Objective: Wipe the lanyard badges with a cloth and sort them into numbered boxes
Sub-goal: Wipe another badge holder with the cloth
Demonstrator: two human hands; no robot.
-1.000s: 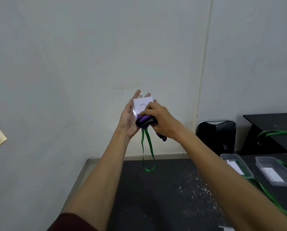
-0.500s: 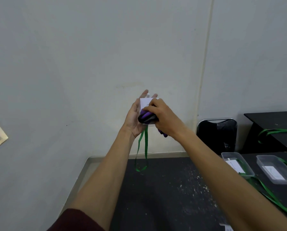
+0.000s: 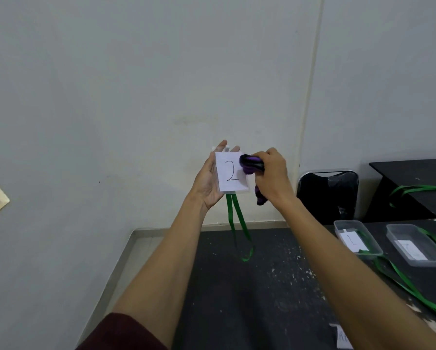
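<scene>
1. The white paper badge in its clear plastic sleeve (image 3: 231, 173), marked with a handwritten 2, is held up before the wall, and its green fabric lanyard (image 3: 238, 223) hangs in a loop above the black speckled table (image 3: 237, 311).
2. The crumpled purple cloth (image 3: 251, 165) covered much of the badge half a second ago. It now sits at the upper right edge, so the number shows whole.
3. The left hand (image 3: 208, 184) lies flat behind the badge with straight fingers, and the right hand (image 3: 272, 173) is curled tight round the cloth.
4. This face looks wiped, so sorting is probably next.
5. At the right stand two clear plastic boxes (image 3: 336, 223) (image 3: 389, 228). The left one's card reads like 1; the other's is too faint.
</scene>
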